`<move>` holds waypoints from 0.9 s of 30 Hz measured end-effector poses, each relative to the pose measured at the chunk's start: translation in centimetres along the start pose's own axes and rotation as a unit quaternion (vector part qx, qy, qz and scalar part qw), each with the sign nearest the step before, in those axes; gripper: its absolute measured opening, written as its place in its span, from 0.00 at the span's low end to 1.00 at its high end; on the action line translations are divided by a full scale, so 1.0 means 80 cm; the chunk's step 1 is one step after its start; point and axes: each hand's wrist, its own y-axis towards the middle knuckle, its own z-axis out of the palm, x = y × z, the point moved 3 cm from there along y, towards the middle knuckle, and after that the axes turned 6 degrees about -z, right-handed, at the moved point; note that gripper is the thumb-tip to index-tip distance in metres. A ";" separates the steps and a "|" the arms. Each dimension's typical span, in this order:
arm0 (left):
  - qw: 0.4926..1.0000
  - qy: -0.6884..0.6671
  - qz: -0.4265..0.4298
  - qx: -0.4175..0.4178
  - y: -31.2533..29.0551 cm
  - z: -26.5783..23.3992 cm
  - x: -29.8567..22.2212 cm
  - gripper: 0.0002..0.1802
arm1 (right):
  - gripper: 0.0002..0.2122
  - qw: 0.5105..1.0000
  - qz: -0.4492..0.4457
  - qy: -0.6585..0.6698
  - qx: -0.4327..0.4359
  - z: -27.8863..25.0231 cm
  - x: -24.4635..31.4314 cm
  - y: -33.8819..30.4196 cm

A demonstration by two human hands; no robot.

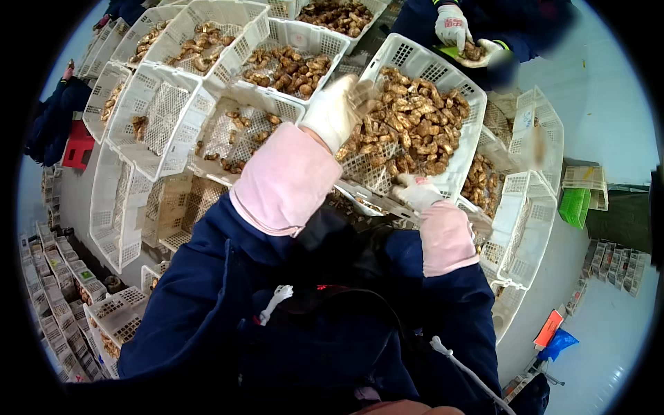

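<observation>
Two white-gloved hands work at a tilted white perforated plastic crate [443, 69] heaped with brown dried mushrooms [411, 124], which stands in front of the person among similar crates. Left hand [339, 107], fingers spread and blurred, rests over the crate's near-left rim, touching the heap; whether it pinches a piece cannot be told. Right hand [417, 190] curls around the crate's lower rim. Mushrooms are judged light, dry, brittle, best taken by the cap; the crate is judged stiff, fairly heavy when full, best gripped at its rim.
</observation>
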 end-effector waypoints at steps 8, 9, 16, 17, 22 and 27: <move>0.997 0.039 0.072 0.012 0.004 0.015 0.000 0.23 | 0.24 0.976 0.032 -0.140 -0.165 -0.072 0.000 0.136; 0.996 0.038 0.072 0.018 0.001 0.017 0.000 0.23 | 0.26 0.953 -0.002 -0.201 -0.226 -0.073 0.005 0.159; 0.994 0.050 0.095 0.019 -0.004 0.012 -0.016 0.22 | 0.26 0.937 0.031 -0.347 -0.001 -0.041 0.031 0.198; 0.996 0.034 0.076 0.032 0.004 0.015 -0.012 0.21 | 0.24 0.929 0.055 -0.355 0.093 -0.040 0.027 0.186; 0.995 0.056 0.074 0.031 0.005 0.020 -0.011 0.19 | 0.23 0.966 0.117 -0.229 0.023 0.008 -0.002 0.145; 0.987 0.153 0.009 0.043 0.009 0.009 -0.006 0.20 | 0.24 0.973 0.176 0.070 -0.128 0.003 -0.055 0.119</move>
